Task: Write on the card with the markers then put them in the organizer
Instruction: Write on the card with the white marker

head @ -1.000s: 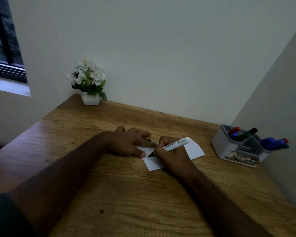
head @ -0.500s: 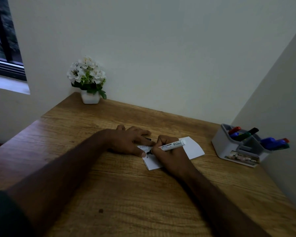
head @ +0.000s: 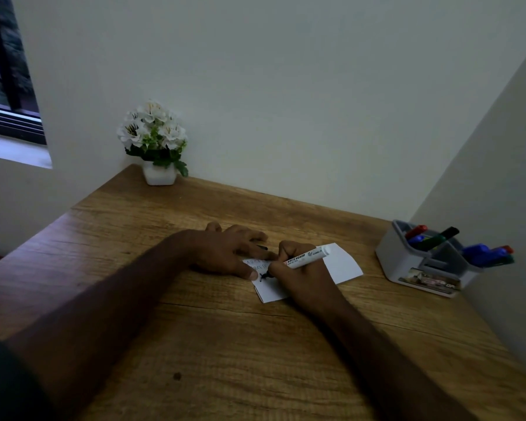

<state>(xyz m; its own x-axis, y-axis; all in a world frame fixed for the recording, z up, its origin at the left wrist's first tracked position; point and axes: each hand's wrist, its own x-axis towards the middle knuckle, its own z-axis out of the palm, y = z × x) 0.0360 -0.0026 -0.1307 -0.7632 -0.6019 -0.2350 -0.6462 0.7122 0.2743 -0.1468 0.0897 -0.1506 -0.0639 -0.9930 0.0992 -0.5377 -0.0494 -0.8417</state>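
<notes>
Writing stage | my right hand (head: 304, 275) grips marker (head: 308, 257), tip on card (head: 342, 262) mid-desk (head: 225, 344) | left hand (head: 225, 253) flat, pinning card | faint lines already written | left: finish, put marker in organizer (head: 407, 262), far right.

two hands (head: 225, 253), one card (head: 342, 264) (white), one organizer (head: 407, 262)

White card (head: 342, 262) flat under both grips, faint writing at its left end. White whiteboard marker (head: 307, 256) slanted, black tip down on card. Grey organizer (head: 398, 259) well right of right grip, holding coloured markers (head: 483, 253).
</notes>
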